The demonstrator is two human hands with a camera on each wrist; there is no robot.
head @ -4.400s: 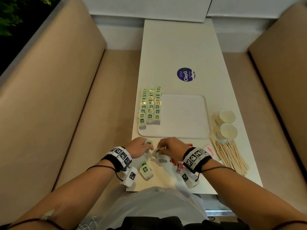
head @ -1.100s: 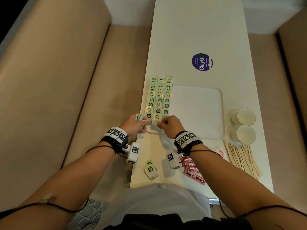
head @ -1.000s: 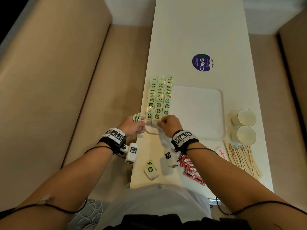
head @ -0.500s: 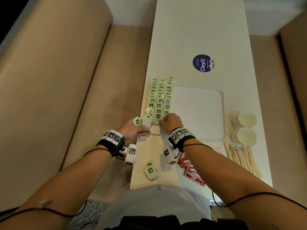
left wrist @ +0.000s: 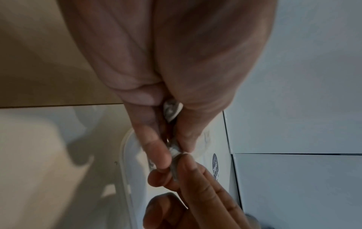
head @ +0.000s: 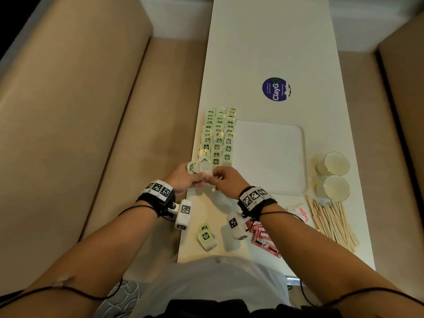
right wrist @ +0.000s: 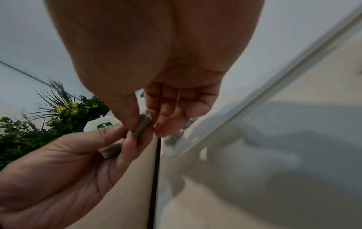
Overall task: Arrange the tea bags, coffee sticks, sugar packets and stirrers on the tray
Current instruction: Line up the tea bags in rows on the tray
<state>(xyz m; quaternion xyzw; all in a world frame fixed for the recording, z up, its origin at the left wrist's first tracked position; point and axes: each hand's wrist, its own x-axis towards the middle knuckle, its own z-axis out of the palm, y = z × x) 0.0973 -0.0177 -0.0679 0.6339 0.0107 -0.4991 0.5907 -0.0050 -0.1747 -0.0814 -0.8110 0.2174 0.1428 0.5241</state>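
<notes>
Between both hands' fingertips hung one tea bag, pinched by the left hand and right hand. It had lifted off the tray; it still needed a place in the rows.

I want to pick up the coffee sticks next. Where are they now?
In the head view, the red coffee sticks lie on the table near its front edge, beside the right wrist, left of the wooden stirrers.

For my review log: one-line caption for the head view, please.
Both hands, left hand and right hand, pinch tea bags at the near left corner of the tray.
</notes>
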